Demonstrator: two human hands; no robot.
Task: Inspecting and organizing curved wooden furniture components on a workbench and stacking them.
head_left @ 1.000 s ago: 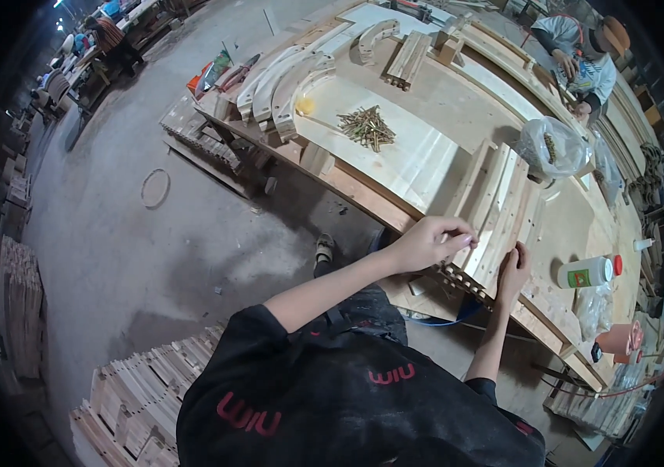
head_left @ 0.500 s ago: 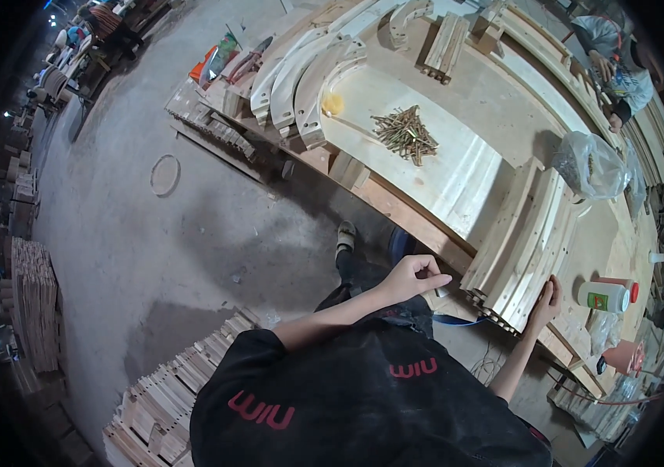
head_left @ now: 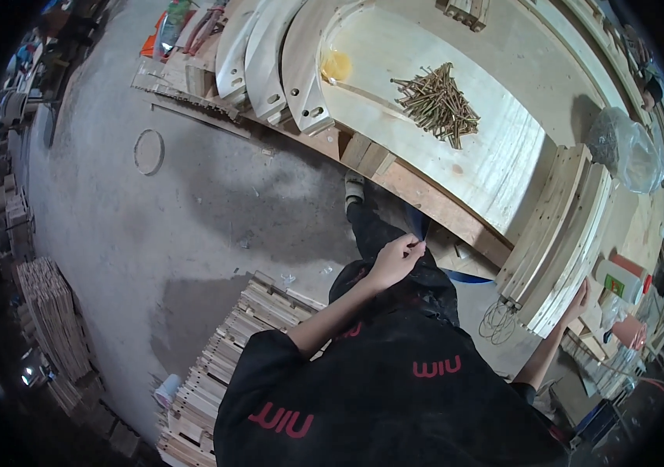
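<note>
My left hand is over my lap, short of the table edge. Its fingers are curled and pinched together; anything between them is too small to make out. On the right, a set of curved wooden rails lies side by side, their near ends jutting past the table edge. My right hand grips the outer side of the rightmost rail near its end, part of the fingers hidden. A heap of brass-coloured screws lies on a pale curved board, left of the rails.
Curved wooden pieces with holes stand at the table's left, beside a yellow lump. At right are a clear plastic bag and a white bottle. Stacked slats lie behind my left arm. Someone's hand shows far right.
The view has shifted, so the table sits farther right and higher. My left hand has drawn back leftward from the rails, fingers still pinched. My right hand stays at the rail.
</note>
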